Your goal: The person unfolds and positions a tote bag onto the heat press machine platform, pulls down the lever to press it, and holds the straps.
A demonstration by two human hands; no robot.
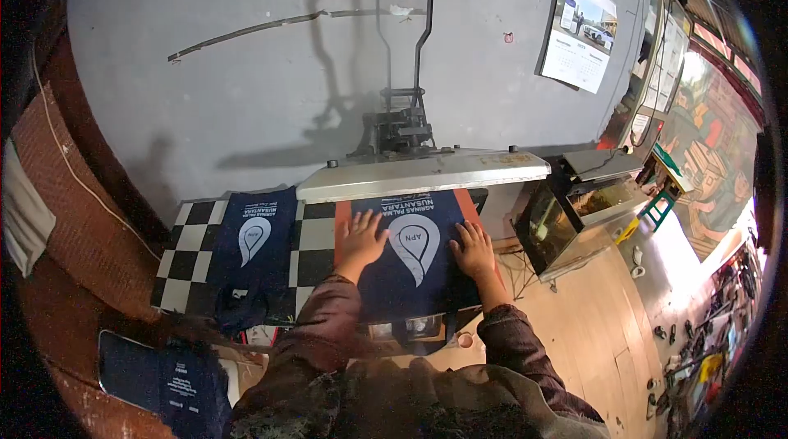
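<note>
A navy cloth bag (pixel 373 287) with a white "APN" drop-shaped logo lies flat, its far end under the raised silver plate (pixel 423 174) of a heat press. My left hand (pixel 364 239) rests on the bag left of the logo, fingers spread. On the other side my right hand (pixel 474 250) lies along the bag's right edge, its fingers stretched out too. Orange-red strips of the surface beneath show along both edges of the bag. A second navy bag (pixel 256 262) with the same print lies to the left on a black-and-white checkered table (pixel 316 234).
The press's tall lever (pixel 425 28) rises against the grey wall. More navy printed fabric (pixel 176 386) is piled at lower left. A glass tank (pixel 607 197) stands to the right, beyond the press. A wall calendar (pixel 577 32) hangs at upper right.
</note>
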